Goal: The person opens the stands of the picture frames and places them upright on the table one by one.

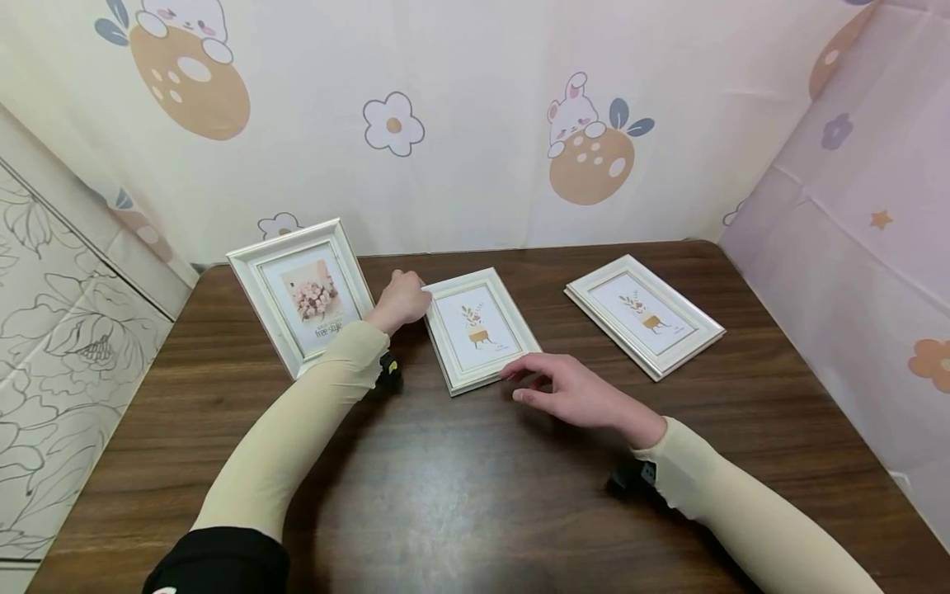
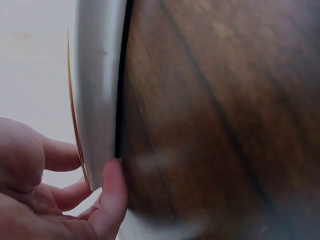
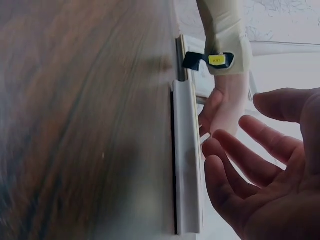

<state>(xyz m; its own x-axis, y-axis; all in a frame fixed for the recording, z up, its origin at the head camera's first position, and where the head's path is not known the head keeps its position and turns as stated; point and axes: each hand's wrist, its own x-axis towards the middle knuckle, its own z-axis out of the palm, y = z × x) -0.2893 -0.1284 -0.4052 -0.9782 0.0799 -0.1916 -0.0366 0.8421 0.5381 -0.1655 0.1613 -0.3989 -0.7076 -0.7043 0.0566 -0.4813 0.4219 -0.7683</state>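
A white picture frame (image 1: 481, 328) with a potted-plant print lies in the middle of the brown table. My left hand (image 1: 403, 299) pinches its upper left corner; in the left wrist view, the thumb (image 2: 115, 192) is at the frame's side edge (image 2: 97, 100) and the other fingers curl around the corner. My right hand (image 1: 567, 389) hovers at the frame's lower right corner, fingers loosely bent and holding nothing. In the right wrist view, those fingers (image 3: 235, 170) are spread beside the frame's side edge (image 3: 187, 160). Whether they touch it, I cannot tell.
To the left, another white frame (image 1: 278, 256) with a flower print stands upright, leaning back, partly behind my left arm. A third white frame (image 1: 644, 317) with a plant print lies flat at the right. A patterned cloth (image 1: 475, 190) hangs behind the table (image 1: 460, 487).
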